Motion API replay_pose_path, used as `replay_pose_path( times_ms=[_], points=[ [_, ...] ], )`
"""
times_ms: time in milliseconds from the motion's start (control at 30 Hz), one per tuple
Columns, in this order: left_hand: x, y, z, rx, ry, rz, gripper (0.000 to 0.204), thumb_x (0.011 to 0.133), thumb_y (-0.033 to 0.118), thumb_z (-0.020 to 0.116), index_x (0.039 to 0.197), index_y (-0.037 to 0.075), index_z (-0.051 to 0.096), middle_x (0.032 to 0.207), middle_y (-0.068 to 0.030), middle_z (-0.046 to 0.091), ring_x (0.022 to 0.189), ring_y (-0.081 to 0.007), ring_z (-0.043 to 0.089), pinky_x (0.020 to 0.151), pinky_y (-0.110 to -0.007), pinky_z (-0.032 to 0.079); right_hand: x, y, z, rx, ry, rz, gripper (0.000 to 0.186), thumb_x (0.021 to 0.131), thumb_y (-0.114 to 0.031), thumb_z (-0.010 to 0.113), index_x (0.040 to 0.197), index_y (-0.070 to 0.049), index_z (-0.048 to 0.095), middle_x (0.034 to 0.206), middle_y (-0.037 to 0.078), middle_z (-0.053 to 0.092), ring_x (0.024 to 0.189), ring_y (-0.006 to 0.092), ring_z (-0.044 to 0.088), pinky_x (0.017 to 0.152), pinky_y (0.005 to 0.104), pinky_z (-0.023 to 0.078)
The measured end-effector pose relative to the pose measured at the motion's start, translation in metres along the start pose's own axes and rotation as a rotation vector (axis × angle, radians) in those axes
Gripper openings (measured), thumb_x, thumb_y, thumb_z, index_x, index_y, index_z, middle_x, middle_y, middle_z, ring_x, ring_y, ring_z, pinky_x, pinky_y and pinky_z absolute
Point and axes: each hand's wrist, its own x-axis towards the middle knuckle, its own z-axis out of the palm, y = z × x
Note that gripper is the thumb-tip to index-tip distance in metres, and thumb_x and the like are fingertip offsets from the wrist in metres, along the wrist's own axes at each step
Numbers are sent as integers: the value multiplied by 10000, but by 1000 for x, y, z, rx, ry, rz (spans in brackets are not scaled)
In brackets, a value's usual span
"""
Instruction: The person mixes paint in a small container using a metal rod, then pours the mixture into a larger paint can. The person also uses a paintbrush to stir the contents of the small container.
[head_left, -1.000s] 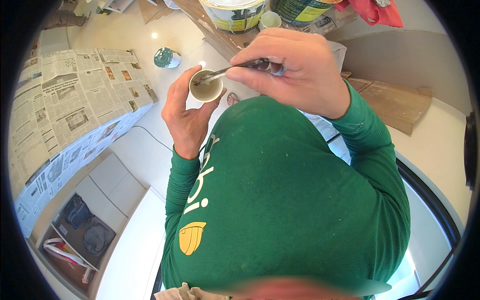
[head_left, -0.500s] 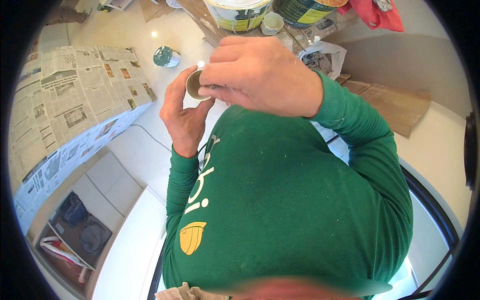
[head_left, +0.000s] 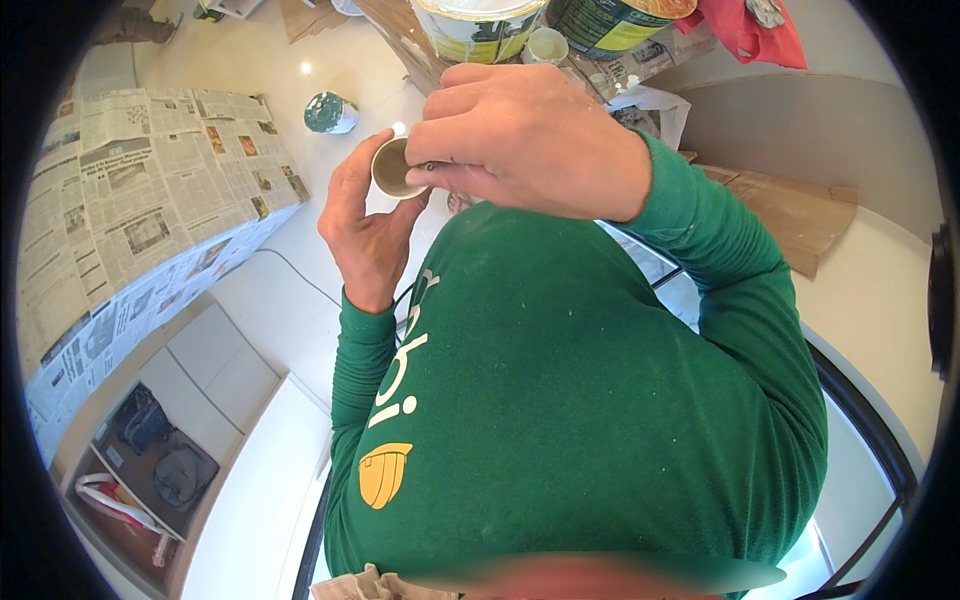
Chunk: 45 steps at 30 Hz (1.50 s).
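A small round cup (head_left: 393, 170) with a pale rim and a greyish-beige inside is tilted so that its mouth faces me. My left hand (head_left: 362, 230) is closed round it, thumb on one side and fingers on the other. Over the cup's right edge reaches my right hand (head_left: 535, 145), its fingers bent and pinched together at the rim. A tiny dark end shows between those fingertips; what it belongs to is hidden by the hand.
Beyond my hands, a white bucket (head_left: 480, 38), a dark green bucket (head_left: 608, 35) and another small cup (head_left: 545, 46) stand on a board. A paint can (head_left: 330, 113) is on the floor. Newspaper (head_left: 150, 190) covers a surface at left; cardboard (head_left: 790, 210) lies at right.
My right hand has shifted slightly right and up, so more of the cup's inside shows. My left hand and the cup have hardly moved.
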Motion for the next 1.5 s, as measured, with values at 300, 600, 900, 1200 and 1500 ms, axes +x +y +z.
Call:
replay_pose_path(
  times_ms=[300, 600, 900, 1200, 1500],
  points=[
    [4, -2, 4, -17, -8, 20, 587, 754, 59, 924, 1302, 56, 715, 1244, -118, 754, 1126, -263, 714, 977, -376, 561, 0, 5, -4, -14, 104, 48, 150, 847, -171, 824, 942, -112, 724, 838, 19, 679, 831, 245, 663, 687, 393, 555],
    [6, 0, 7, -22, -6, 30, 582, 755, 67, 927, 1297, 44, 714, 1233, -121, 756, 1090, -256, 724, 947, -370, 571, -4, 6, -5, 83, 52, 51, 143, 862, -177, 813, 957, -110, 730, 835, 26, 684, 834, 252, 661, 697, 403, 543],
    [6, 0, 9, -36, -22, 6, 561, 765, 72, 927, 1285, 36, 719, 1246, -128, 754, 1109, -255, 718, 967, -373, 562, -7, 11, -5, 29, -29, 133, 147, 869, -179, 806, 971, -103, 733, 835, 29, 686, 849, 260, 667, 706, 408, 546],
    [5, 3, 8, -83, -56, -52, 519, 801, 36, 895, 1287, 16, 715, 1252, -124, 752, 1139, -241, 704, 1011, -379, 535, -4, 10, -1, -1, 98, 61, 130, 881, -244, 788, 908, -137, 719, 829, 11, 688, 856, 253, 670, 699, 392, 557],
    [2, -7, 6, -41, -116, -75, 516, 831, 34, 871, 1312, -5, 690, 1238, -115, 747, 1123, -194, 686, 989, -351, 528, -8, 0, 5, -40, 31, 154, 60, 886, -235, 746, 907, -180, 739, 883, -10, 711, 881, 246, 673, 716, 410, 568]
  ],
)
